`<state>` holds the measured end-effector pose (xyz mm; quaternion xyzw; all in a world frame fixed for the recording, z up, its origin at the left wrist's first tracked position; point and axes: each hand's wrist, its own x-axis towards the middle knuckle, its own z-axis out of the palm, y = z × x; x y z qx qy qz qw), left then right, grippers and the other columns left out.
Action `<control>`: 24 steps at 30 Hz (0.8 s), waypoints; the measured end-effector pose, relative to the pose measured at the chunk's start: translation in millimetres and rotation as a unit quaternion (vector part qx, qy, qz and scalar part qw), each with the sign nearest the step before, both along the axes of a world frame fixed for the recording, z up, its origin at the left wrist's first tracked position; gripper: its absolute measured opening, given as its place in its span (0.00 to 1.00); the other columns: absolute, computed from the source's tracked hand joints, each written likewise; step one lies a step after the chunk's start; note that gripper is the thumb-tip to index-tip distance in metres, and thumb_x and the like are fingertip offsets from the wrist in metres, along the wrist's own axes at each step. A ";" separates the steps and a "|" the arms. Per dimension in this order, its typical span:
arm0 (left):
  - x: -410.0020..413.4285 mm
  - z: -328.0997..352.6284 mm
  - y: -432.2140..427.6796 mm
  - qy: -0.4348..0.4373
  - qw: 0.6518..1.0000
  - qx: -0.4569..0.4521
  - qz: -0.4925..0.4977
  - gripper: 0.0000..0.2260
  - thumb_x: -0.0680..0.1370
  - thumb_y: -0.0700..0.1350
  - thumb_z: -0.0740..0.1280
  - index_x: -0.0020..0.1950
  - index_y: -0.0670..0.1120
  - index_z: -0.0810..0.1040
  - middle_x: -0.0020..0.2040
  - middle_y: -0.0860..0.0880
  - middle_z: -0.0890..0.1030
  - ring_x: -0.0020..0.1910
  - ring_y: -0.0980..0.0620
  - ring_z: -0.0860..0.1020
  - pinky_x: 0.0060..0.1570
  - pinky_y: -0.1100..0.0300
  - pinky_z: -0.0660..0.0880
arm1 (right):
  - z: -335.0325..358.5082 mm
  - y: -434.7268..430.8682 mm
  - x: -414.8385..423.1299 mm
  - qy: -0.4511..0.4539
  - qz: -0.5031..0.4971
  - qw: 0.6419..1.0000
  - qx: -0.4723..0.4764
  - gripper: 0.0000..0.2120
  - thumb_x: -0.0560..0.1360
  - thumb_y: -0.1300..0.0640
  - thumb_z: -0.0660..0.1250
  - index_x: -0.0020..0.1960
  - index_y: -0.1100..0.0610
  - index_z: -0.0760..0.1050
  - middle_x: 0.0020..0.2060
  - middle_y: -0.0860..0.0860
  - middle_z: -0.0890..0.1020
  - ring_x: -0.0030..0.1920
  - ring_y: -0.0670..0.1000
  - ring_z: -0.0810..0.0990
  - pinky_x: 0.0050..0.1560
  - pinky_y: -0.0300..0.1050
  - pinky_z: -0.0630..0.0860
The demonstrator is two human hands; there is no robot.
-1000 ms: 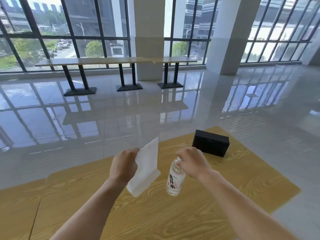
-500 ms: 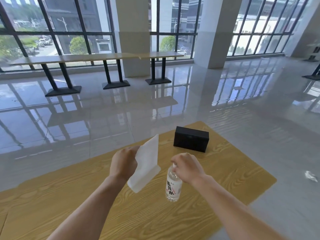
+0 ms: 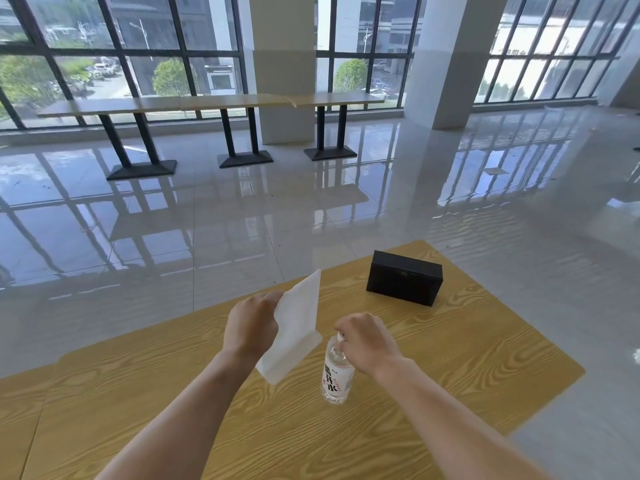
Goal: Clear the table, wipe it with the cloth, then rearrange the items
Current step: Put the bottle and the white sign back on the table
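Note:
My left hand (image 3: 250, 323) holds a folded white cloth (image 3: 294, 327) upright above the yellow wood-grain table (image 3: 467, 368). Just right of it, my right hand (image 3: 367, 339) grips the cap end of a clear water bottle (image 3: 336, 374) with a white label and red and black print. The bottle stands upright at the table's middle; I cannot tell whether its base touches the top. A black rectangular box (image 3: 404, 282) sits near the table's far right corner, apart from both hands.
The table's far edge and right edge border a glossy tiled floor (image 3: 242, 220). A row of long tables (image 3: 207, 105) on black pedestals stands by the windows far ahead. Two white pillars (image 3: 450, 64) rise behind.
Both hands keep their grips on cloth and bottle. The camera view has swung slightly, so the black box now sits farther right and higher; the bottle stays by the right hand.

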<state>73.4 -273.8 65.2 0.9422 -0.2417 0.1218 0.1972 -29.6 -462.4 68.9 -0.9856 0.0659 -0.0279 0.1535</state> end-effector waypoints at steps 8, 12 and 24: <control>8.4 -1.8 9.7 0.012 1.000 -0.012 -0.004 0.22 0.68 0.32 0.63 0.53 0.53 0.81 0.38 0.53 0.82 0.36 0.45 0.78 0.31 0.58 0.66 | -3.9 10.5 4.8 0.015 -0.011 1.000 0.021 0.16 0.71 0.65 0.71 0.30 0.52 0.70 0.34 0.50 0.80 0.39 0.52 0.78 0.39 0.48 0.78; 9.9 0.6 9.5 0.017 1.000 -0.010 -0.008 0.22 0.68 0.32 0.63 0.55 0.54 0.81 0.39 0.52 0.82 0.38 0.45 0.79 0.32 0.57 0.68 | -2.1 12.8 6.8 0.019 -0.013 0.999 0.042 0.08 0.71 0.62 0.74 0.49 0.58 0.83 0.47 0.53 0.85 0.51 0.54 0.82 0.51 0.51 0.80; 16.9 14.5 8.2 -0.005 0.997 -0.067 -0.034 0.23 0.68 0.29 0.64 0.55 0.52 0.82 0.40 0.49 0.84 0.39 0.41 0.80 0.35 0.51 0.77 | 7.8 8.2 2.8 0.004 -0.018 0.997 0.074 0.21 0.74 0.49 0.72 0.65 0.55 0.76 0.57 0.51 0.81 0.57 0.52 0.78 0.56 0.45 0.74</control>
